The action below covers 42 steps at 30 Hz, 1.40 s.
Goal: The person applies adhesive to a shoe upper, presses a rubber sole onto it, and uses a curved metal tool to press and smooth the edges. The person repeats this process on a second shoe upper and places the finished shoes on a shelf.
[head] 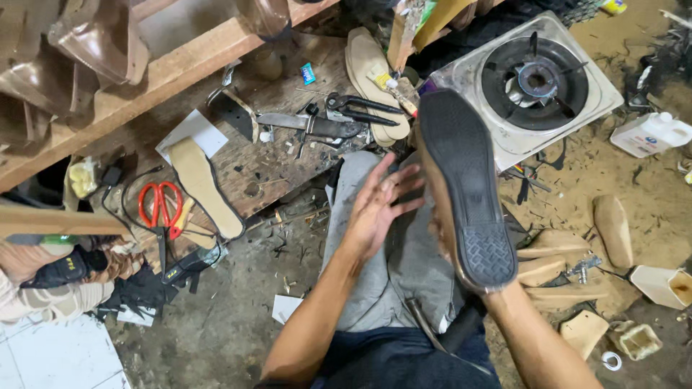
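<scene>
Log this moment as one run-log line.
left hand: open, fingers against shoe side | right hand: grips shoe, black sole up | on lap | gas burner beyond

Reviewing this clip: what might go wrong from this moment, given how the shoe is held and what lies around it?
The left hand is open beside the shoe, so only the right hand, hidden under its heel, supports it; it might slip. A knife and pliers lie on the bench near the shoe's toe, possibly catching fingers.

A white plastic bottle (654, 134) with a blue label lies right of the stove (530, 86) (on the dirt floor); a small blue packet (308, 73) sits on the workbench (267, 155).
</scene>
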### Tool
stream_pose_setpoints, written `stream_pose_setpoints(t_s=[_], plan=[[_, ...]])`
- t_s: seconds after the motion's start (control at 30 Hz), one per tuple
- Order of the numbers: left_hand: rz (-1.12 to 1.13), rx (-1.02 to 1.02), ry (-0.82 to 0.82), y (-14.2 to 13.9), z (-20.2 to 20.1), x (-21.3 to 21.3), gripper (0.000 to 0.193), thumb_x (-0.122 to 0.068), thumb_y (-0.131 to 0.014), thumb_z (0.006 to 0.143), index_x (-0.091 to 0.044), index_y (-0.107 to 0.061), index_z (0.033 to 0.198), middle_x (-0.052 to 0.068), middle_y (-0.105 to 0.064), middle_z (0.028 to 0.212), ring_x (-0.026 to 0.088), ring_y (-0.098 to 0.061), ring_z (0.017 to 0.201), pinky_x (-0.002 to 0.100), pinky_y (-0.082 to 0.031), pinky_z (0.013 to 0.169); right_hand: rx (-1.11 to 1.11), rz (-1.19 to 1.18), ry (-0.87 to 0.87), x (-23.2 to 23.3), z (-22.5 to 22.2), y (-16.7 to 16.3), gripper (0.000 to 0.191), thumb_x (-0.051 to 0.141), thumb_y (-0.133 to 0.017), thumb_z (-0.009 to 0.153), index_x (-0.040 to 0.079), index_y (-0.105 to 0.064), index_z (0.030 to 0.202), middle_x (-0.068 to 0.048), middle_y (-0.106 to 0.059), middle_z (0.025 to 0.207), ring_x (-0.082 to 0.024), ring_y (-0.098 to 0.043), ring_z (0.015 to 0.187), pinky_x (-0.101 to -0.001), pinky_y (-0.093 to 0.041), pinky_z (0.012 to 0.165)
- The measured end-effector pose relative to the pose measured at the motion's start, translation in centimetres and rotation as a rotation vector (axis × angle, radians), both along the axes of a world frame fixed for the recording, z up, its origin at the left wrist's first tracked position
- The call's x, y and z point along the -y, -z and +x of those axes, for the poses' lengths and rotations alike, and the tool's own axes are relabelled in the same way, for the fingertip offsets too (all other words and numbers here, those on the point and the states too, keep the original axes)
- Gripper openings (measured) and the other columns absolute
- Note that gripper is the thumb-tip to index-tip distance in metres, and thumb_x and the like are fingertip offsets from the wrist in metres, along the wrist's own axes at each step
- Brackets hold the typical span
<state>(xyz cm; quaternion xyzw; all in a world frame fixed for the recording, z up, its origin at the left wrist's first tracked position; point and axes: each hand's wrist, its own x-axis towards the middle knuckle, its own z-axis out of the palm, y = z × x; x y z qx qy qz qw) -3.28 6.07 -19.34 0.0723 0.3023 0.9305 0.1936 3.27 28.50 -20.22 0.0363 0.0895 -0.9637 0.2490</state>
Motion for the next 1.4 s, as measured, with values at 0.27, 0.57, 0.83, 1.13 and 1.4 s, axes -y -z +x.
stream_pose_setpoints(t_s=[0.27, 0.57, 0.83, 1.13, 1.4], plan=[[0.259, -0.11, 0.018, -5.3, 1.7, 1.9, 0.102, -0.034, -0.085, 0.088, -0.019, -0.022, 0.167, 0.022, -0.053, 0.148, 0.041, -0.061, 0.13, 0.053, -0.054, 0.11, -0.994, 1.255, -0.286, 2.0, 6.8, -7.3, 0.054, 0.013, -0.067, 0.071, 0.009, -0.061, 0.125, -0.021, -0.067, 0.119, -0.041, -0.066, 0.108, -0.0457, -0.055, 0.093], [-0.266, -0.074, -0.062, -1.8, 2.4, 4.5, 0.097, -0.011, -0.081, 0.085, -0.014, -0.028, 0.166, 0.026, -0.058, 0.14, 0.034, -0.063, 0.12, 0.046, -0.054, 0.103, -1.411, 1.758, -0.826, -2.9, 10.7, -3.9, 0.052, 0.005, -0.073, 0.072, 0.01, -0.065, 0.123, -0.01, -0.061, 0.128, -0.036, -0.049, 0.126, -0.0491, -0.036, 0.108], [-0.866, -0.355, -0.01, 0.7, 6.2, 4.0, 0.093, -0.023, -0.084, 0.083, -0.014, -0.033, 0.16, 0.019, -0.047, 0.147, 0.032, -0.053, 0.131, 0.046, -0.047, 0.107, -0.377, 1.716, -0.341, -7.4, 12.2, -4.2, 0.035, 0.019, -0.081, 0.093, 0.004, -0.054, 0.108, -0.012, -0.06, 0.102, -0.029, -0.065, 0.088, -0.0414, -0.053, 0.077], [-0.136, 0.005, 0.083, 5.3, 0.7, 0.3, 0.026, -0.016, -0.042, 0.109, 0.005, -0.057, 0.113, 0.016, -0.068, 0.096, 0.025, -0.068, 0.089, 0.04, -0.059, 0.085, -0.139, 1.667, -0.249, 0.7, 6.8, -7.5, 0.04, 0.023, -0.069, 0.09, 0.005, -0.073, 0.125, -0.013, -0.077, 0.098, -0.016, -0.061, 0.053, -0.0309, -0.05, 0.048], [-0.511, -0.018, 0.034, 4.0, 0.8, -0.6, 0.058, -0.037, -0.031, 0.111, 0.004, -0.072, 0.106, 0.008, -0.061, 0.065, 0.017, -0.062, 0.058, 0.028, -0.051, 0.061, -0.034, 1.169, -0.034, 1.9, 5.0, -6.0, 0.04, 0.021, -0.064, 0.095, -0.006, -0.064, 0.124, -0.019, -0.074, 0.113, -0.012, -0.055, 0.053, -0.0282, -0.049, 0.047]])
